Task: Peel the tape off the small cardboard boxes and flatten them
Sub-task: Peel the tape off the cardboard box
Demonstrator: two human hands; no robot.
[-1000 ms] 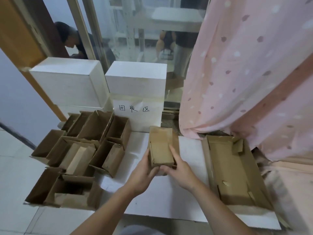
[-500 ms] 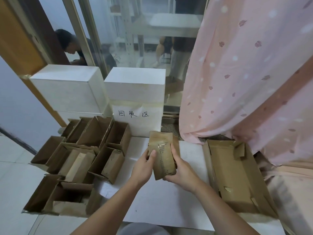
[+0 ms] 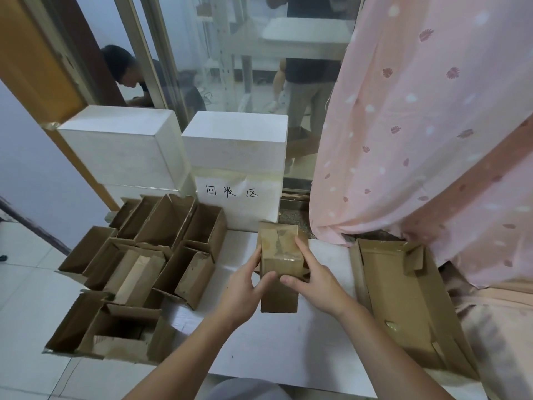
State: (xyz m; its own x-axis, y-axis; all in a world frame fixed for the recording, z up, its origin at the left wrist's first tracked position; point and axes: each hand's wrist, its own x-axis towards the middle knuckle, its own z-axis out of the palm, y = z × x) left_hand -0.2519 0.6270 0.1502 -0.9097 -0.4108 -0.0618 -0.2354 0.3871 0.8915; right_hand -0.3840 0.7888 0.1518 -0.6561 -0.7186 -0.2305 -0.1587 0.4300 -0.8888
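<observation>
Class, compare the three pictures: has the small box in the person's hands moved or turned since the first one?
Yes. The small box has been turned in the hands, showing a taped face, and now reaches nearer the person, while its far end stays below the labelled white box.

Single head-worn wide-angle cam, looking forward and down from above the person's forearms. Both hands, left hand (image 3: pixel 242 287) and right hand (image 3: pixel 314 280), are sitting near frame centre, close to the lens. View is facing a glass partition (image 3: pixel 230 53) at the top, with a white board (image 3: pixel 288 356) below it. Edges are bowing from the wide lens. No second view overlapping.
</observation>
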